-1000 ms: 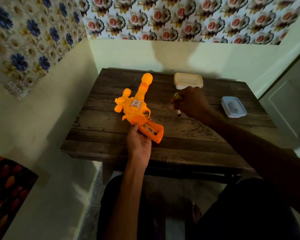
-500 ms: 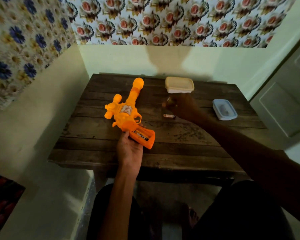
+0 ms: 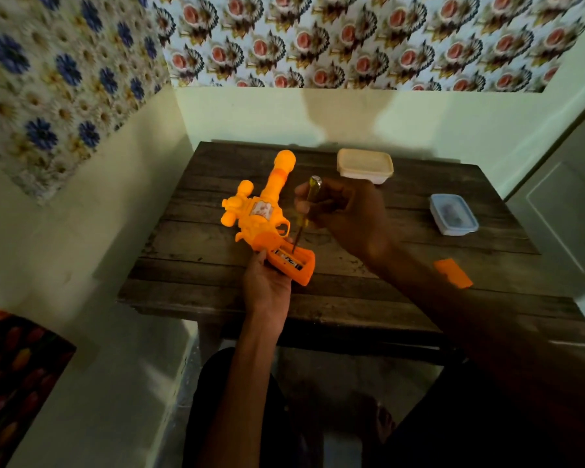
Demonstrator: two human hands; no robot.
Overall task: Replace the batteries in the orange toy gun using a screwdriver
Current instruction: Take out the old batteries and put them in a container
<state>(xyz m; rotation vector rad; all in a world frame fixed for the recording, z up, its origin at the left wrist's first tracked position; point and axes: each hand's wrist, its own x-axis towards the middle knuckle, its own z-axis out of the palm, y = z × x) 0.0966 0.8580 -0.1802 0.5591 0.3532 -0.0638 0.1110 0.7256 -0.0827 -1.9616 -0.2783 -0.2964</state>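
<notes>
Now my right hand [image 3: 348, 217] has moved to the gun [image 3: 267, 214].
It pinches the screwdriver [image 3: 309, 201]; left hand [image 3: 267, 285] grips the handle [image 3: 296, 266].

A dark wooden plank table [image 3: 190, 265] stands in a corner beneath floral wallpaper [image 3: 352, 38], bearing a cream lidded plastic container [image 3: 365, 165] at its far edge and a clear blue-rimmed container [image 3: 453, 214] farther right, well apart.

At frame centre the toy gun [image 3: 260, 214] sits over the table [image 3: 352, 298], its grip in the left hand [image 3: 267, 285] below, the screwdriver [image 3: 306, 211] in the right hand [image 3: 345, 214] pointing down into its grip, with a tub [image 3: 365, 165] behind, a lidded box [image 3: 453, 214] to the right and a loose cover [image 3: 452, 272] at lower right.
</notes>
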